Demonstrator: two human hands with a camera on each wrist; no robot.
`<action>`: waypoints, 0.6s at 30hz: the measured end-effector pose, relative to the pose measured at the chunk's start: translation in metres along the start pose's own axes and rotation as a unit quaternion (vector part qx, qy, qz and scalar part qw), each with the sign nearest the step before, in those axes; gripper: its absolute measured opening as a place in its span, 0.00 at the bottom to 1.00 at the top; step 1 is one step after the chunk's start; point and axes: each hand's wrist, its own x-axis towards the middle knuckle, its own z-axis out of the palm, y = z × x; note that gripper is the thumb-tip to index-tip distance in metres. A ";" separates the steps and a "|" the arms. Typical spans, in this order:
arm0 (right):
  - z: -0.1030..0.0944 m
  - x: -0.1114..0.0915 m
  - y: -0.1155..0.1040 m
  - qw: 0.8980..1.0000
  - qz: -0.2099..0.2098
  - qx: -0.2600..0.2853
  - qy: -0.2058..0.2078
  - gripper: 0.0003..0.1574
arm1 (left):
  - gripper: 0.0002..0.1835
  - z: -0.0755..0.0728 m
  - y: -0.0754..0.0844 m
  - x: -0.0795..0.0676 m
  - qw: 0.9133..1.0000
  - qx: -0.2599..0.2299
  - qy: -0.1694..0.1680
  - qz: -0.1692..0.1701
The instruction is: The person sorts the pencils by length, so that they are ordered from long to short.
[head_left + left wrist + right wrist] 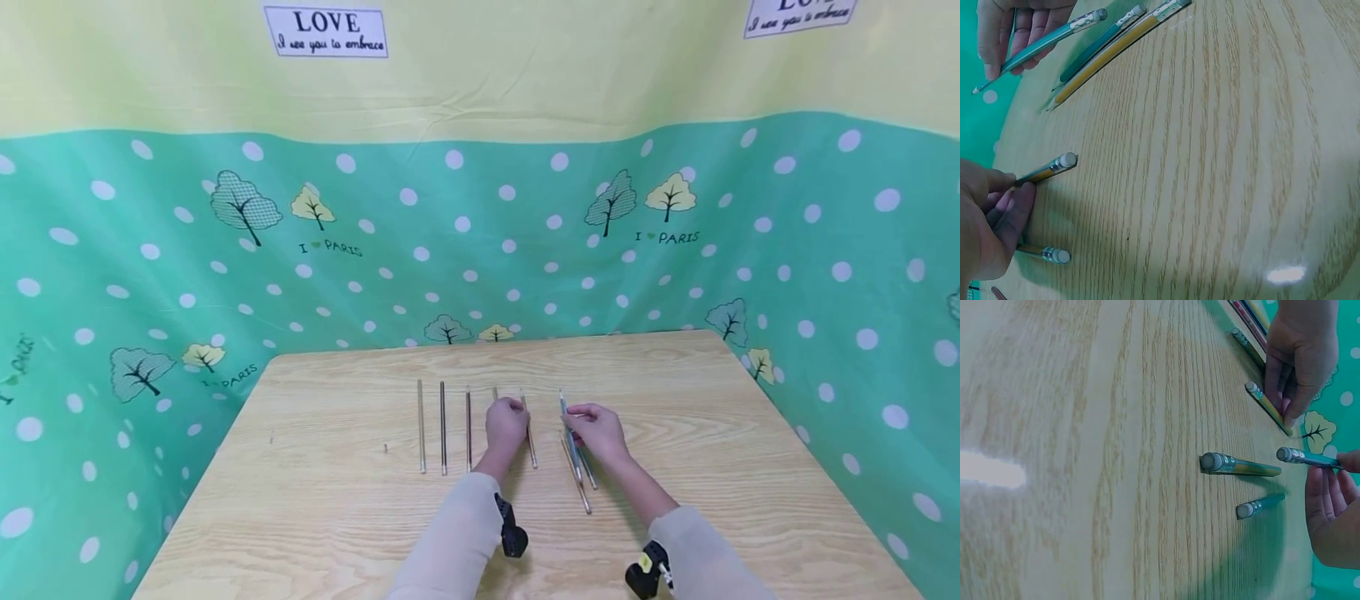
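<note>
My right hand [598, 431] pinches a blue-green pencil [1054, 41] between thumb and fingers, raised above the table with its eraser end toward me. Below it lie a yellow pencil [1244, 466] and a green pencil [1261, 505], slanted close together. With thumb and fingertips my left hand [507, 423] pinches another yellow pencil [1266, 405], which lies at the right end of a row. The neighbouring pencil [1044, 252] in that row is partly hidden under the left hand.
Left of the left hand, a dark red pencil [468, 429], a black pencil [443, 429] and a light yellow pencil [422, 427] lie parallel on the wooden table [315, 517]. A tiny brown piece [386, 448] lies farther left. A patterned curtain [480, 242] hangs behind the table.
</note>
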 end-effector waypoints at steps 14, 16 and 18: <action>0.001 -0.001 -0.001 1.000 -0.002 0.003 -0.003 0.18 | 0.05 -0.001 0.001 0.000 1.000 0.012 0.012 0.011; 0.002 0.000 -0.001 1.000 -0.001 0.002 -0.003 0.18 | 0.05 0.000 0.000 0.000 1.000 0.014 0.012 0.010; 0.002 0.000 0.000 1.000 0.001 0.002 -0.003 0.18 | 0.06 0.000 0.001 0.000 1.000 0.014 0.007 0.006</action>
